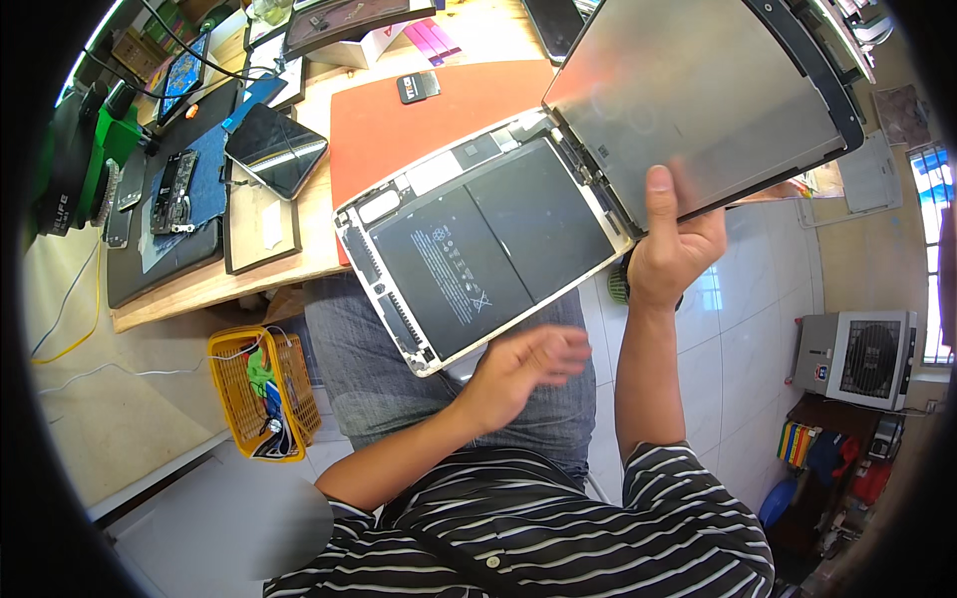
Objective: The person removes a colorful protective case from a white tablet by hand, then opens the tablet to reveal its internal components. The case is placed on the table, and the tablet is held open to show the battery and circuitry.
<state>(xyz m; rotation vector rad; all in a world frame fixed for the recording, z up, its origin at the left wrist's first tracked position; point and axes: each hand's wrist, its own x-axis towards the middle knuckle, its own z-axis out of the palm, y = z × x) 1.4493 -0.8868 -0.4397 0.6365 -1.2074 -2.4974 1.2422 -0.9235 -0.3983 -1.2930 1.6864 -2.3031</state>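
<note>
An opened tablet lies partly on the red mat [384, 130], its near corner jutting over the table edge above my lap. Its body [493, 249] shows a wide black battery and small circuit parts along the edges. The lifted screen panel [708, 100] stands up at the right, its grey metal back facing me, joined near the body's right end. My right hand [673, 249] grips the panel's lower corner, thumb on the grey back and fingers behind. Just below the body's near edge, my left hand [523, 374] is empty, fingers stretched rightward and slightly blurred.
A small black card-like piece [419, 87] sits on the mat. Leftward are a dark phone [276, 149], a disassembled phone frame [174, 192] and a green-and-black device [85, 159]. A yellow basket [231, 389] with cables stands below the table. An air cooler [857, 359] is far right.
</note>
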